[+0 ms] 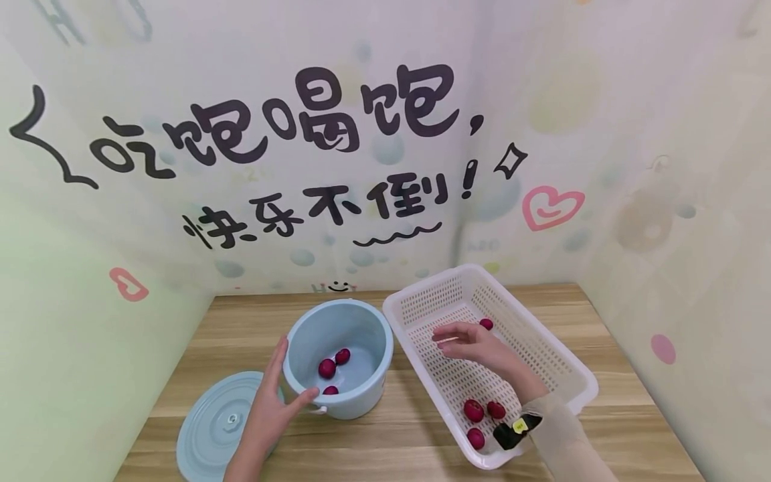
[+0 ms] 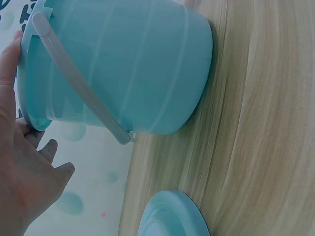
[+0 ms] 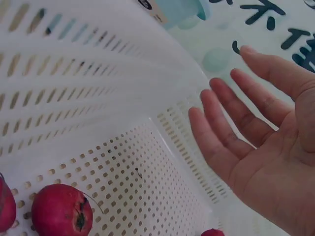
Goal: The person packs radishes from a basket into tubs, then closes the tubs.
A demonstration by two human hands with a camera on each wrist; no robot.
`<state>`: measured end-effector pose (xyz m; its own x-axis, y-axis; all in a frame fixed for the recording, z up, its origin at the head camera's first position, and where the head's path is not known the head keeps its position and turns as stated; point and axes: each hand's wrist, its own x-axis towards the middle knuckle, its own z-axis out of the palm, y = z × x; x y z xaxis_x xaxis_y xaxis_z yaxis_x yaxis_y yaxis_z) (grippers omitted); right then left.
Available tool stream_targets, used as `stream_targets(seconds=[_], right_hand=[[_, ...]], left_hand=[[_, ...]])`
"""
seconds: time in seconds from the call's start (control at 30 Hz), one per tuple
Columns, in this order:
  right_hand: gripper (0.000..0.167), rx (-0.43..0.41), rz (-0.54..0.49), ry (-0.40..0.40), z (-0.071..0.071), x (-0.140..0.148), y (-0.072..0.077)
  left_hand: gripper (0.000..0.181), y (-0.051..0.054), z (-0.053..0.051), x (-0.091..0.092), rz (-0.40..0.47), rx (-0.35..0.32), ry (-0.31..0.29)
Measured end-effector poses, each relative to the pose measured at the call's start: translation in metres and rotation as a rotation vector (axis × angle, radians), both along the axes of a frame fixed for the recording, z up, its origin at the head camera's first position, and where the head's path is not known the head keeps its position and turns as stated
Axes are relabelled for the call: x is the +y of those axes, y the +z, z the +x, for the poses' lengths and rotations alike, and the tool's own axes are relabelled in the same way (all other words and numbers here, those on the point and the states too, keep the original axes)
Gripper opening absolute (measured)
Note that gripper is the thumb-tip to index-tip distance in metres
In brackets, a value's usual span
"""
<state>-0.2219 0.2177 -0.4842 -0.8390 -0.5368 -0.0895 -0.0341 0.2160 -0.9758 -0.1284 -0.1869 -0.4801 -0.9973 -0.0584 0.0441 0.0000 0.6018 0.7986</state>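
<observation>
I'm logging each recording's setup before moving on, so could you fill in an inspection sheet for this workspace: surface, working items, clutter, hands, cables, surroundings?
Surface: wood-grain table.
Working items: blue bucket, upright and uncovered, three red fruits visible inside; white basket to its right, four red fruits visible inside.
Clutter: nothing seen beyond the blue lid, lying left of the bucket.
Left hand: touching the bucket's rim.
Right hand: over the basket, holding nothing.
Cables: nothing seen.
Surroundings: pale printed backdrop behind the table, black lettering on it.
</observation>
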Motion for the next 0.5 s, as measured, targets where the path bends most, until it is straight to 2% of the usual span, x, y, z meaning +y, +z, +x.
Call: stream_targets(seconds=[0.2, 0.33, 0.5], right_hand=[[0.051, -0.002, 0.021, 0.047, -0.011, 0.012, -0.008], [0.051, -0.007, 0.075, 0.098, -0.017, 0.017, -0.012], [0.047, -0.045, 0.150, 0.249, -0.018, 0.021, -0.015]], left_hand=[[0.105, 0.000, 0.001, -0.001, 0.000, 0.006, 0.001], [0.105, -0.001, 0.001, 0.000, 0.002, 0.007, 0.001], [0.106, -0.001, 0.001, 0.000, -0.001, 0.008, 0.002]])
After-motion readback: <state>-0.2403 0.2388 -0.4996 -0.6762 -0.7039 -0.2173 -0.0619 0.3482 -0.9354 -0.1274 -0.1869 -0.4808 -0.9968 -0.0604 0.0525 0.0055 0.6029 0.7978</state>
